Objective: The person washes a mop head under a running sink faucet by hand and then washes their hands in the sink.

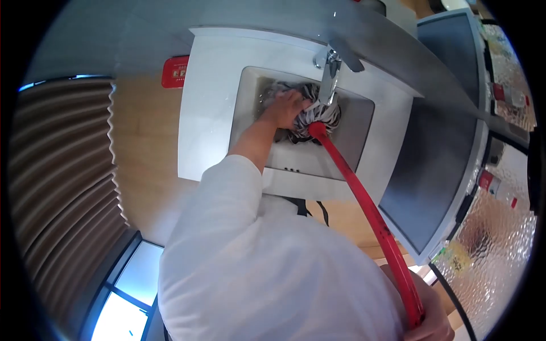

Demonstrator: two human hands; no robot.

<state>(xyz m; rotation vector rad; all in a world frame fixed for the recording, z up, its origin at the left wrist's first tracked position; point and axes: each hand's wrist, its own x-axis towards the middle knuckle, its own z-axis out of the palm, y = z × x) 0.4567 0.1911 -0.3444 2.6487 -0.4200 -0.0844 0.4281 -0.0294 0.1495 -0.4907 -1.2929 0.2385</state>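
Note:
A string mop head [327,113] with grey, white and dark strands lies in the white sink basin [355,128], under the chrome faucet [330,79]. My left hand [286,108] reaches into the basin, its fingers bent over the wet strands on the left side of the mop head. The mop's red handle [364,199] slants from the basin down to the lower right. Near the bottom edge my right hand [432,312] is wrapped around the handle's end. The strands hide some of my left fingertips.
The white countertop [207,113] surrounds the basin. A red sign [174,72] is at its left. A grey panel with a light frame [435,148] stands close on the right, beside textured glass [495,238]. Pleated curtains [62,170] hang at left.

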